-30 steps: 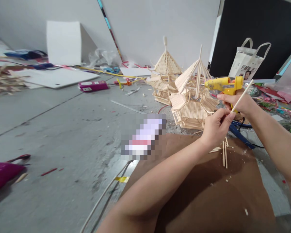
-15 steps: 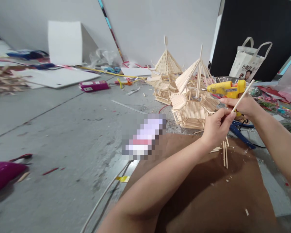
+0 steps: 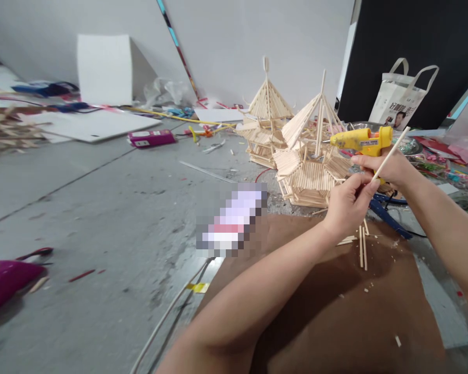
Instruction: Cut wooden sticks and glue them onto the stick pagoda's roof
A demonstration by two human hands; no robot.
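Observation:
My left hand pinches a thin wooden stick that slants up to the right. My right hand grips a yellow hot glue gun, its nozzle pointing left toward a pagoda model of wooden sticks. A second stick pagoda stands just behind it. Both hands hover over a brown cardboard sheet with a few loose sticks on it.
Grey concrete floor spreads to the left. A magenta object lies at the far left, a pink box and white boards farther back. A white tote bag leans on a black panel. Colourful clutter fills the right edge.
The glue gun in my right hand dipped slightly, then rose a little again. My left hand and its stick have barely shifted.

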